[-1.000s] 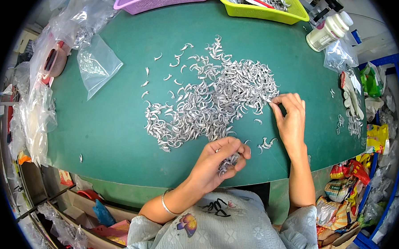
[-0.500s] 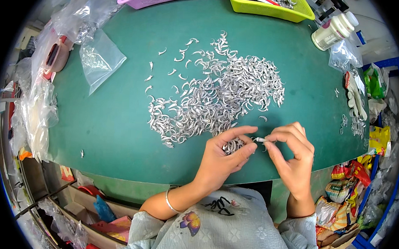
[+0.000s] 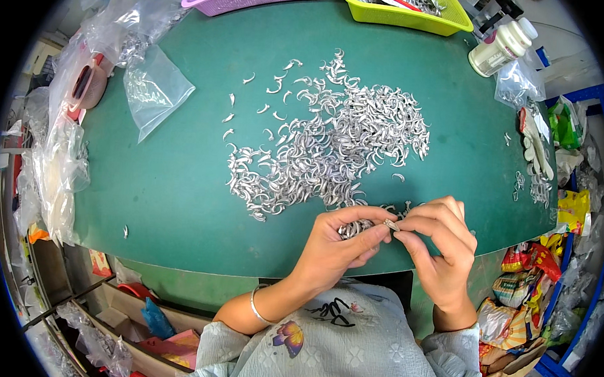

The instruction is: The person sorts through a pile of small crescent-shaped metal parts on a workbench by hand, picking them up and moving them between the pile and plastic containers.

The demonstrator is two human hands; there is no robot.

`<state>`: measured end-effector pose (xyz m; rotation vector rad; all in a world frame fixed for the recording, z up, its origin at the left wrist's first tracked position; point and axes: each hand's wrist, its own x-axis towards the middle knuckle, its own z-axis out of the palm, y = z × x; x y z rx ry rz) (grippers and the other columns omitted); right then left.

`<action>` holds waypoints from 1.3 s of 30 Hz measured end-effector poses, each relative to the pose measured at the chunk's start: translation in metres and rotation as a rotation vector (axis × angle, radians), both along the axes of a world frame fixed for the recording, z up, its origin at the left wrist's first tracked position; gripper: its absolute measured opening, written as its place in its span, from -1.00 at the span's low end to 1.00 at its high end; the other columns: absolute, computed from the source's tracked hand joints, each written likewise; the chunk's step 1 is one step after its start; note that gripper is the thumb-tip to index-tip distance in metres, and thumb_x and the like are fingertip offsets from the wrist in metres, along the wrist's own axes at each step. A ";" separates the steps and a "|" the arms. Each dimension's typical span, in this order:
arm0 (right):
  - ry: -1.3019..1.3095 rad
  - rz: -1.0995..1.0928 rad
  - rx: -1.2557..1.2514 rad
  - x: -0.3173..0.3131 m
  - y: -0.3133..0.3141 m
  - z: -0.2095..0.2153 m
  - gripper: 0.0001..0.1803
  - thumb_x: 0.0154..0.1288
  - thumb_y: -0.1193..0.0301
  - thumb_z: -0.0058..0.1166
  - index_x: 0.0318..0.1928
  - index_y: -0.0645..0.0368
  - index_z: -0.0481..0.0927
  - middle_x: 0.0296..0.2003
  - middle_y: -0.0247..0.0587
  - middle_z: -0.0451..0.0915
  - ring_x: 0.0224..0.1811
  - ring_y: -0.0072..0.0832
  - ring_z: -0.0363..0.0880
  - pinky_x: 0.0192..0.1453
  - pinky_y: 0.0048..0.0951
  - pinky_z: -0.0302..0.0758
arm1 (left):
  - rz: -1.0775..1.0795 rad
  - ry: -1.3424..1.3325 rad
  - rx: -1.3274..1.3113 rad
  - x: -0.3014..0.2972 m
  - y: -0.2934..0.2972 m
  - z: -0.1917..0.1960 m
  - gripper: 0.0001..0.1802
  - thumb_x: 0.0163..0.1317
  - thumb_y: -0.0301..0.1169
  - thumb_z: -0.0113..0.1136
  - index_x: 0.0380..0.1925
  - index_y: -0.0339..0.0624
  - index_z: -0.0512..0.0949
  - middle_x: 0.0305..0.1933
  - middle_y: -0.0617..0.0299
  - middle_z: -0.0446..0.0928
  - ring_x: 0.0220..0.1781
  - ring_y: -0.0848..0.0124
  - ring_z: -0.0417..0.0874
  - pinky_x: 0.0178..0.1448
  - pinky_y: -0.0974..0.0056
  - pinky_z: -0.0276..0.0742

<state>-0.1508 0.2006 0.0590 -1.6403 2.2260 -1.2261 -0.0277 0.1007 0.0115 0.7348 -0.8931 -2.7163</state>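
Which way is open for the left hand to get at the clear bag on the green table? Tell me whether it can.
Probably yes. Bare table lies between the left hand and the clear bag, but the hand cups small silver pieces.

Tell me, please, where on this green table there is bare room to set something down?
The widest bare stretch of the green table lies between the clear plastic bag and the pile of silver curved pieces. A smaller patch lies between the pile and the white bottle. The right edge is crowded.
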 end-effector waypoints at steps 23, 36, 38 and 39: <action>0.141 0.100 0.481 -0.021 -0.015 -0.050 -0.39 0.10 0.29 0.19 0.15 0.25 0.34 0.30 -0.02 0.11 0.38 -0.03 -0.02 0.30 -0.04 0.11 | 0.105 0.062 0.304 0.022 -0.007 -0.023 -0.77 0.33 -0.30 -0.02 -0.31 -0.27 0.43 -0.46 0.26 0.35 -0.47 0.50 0.35 -0.55 0.52 0.24; 0.264 -0.347 0.120 -0.102 -0.037 -0.073 -0.88 0.02 0.50 0.20 -0.36 0.21 0.61 -0.38 -0.23 0.57 -0.25 -0.29 0.47 -0.10 -0.33 0.31 | 0.109 0.011 0.304 0.007 -0.007 -0.013 -0.81 0.31 -0.36 0.03 -0.21 -0.26 0.45 -0.39 0.28 0.33 -0.47 0.56 0.30 -0.57 0.56 0.20; 0.254 -0.342 0.192 -0.101 -0.038 -0.076 -0.90 0.03 0.50 0.19 -0.38 0.21 0.60 -0.39 -0.23 0.55 -0.24 -0.30 0.44 -0.13 -0.33 0.28 | 0.104 0.007 0.315 0.006 -0.008 -0.013 -0.82 0.31 -0.37 0.02 -0.20 -0.26 0.45 -0.40 0.29 0.32 -0.49 0.58 0.28 -0.60 0.57 0.17; 0.248 -0.339 0.229 -0.100 -0.038 -0.077 -0.90 0.03 0.50 0.19 -0.38 0.21 0.60 -0.39 -0.23 0.55 -0.23 -0.30 0.43 -0.14 -0.33 0.27 | 0.107 0.002 0.316 0.006 -0.010 -0.014 -0.82 0.31 -0.38 0.01 -0.20 -0.27 0.45 -0.41 0.29 0.31 -0.50 0.58 0.27 -0.61 0.57 0.15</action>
